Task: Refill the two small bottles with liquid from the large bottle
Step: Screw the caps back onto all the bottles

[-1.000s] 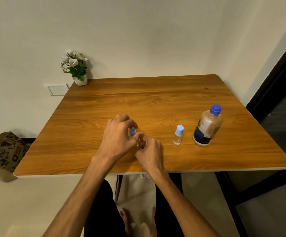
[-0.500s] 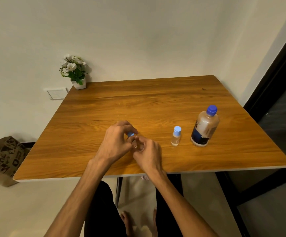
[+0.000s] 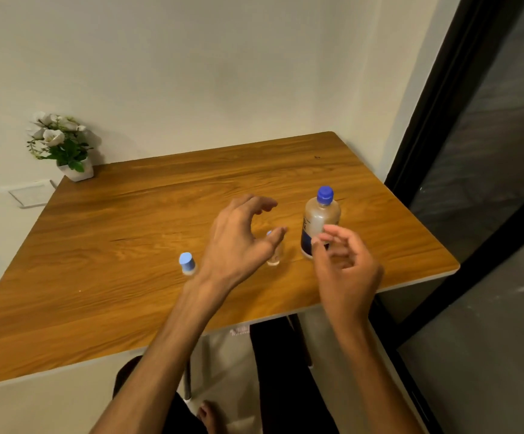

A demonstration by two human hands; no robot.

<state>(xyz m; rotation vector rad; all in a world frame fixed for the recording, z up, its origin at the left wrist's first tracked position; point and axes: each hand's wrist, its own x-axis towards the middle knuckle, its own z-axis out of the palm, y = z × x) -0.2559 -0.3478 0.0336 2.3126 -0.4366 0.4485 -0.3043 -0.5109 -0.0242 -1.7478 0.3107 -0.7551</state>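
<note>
A small clear bottle with a light blue cap [image 3: 187, 264] stands alone on the wooden table [image 3: 104, 233], left of my left wrist. A second small bottle [image 3: 274, 257] stands behind my left hand [image 3: 238, 239], mostly hidden; only its base and a bit of blue cap show by my thumb. My left hand hovers over it, fingers spread, holding nothing. The large bottle [image 3: 320, 219], with dark blue cap and dark label, stands upright to the right. My right hand [image 3: 345, 264] floats in front of its lower part, fingers loosely curled and apart, empty.
A white pot of white flowers [image 3: 63, 145] stands at the table's back left corner against the wall. A dark door frame [image 3: 442, 126] runs along the right side. My legs and bare feet show below the table's front edge.
Both hands let go of the small bottle with the blue cap on it and moved right, toward the second small bottle and the large bottle. The camera has swung right too.
</note>
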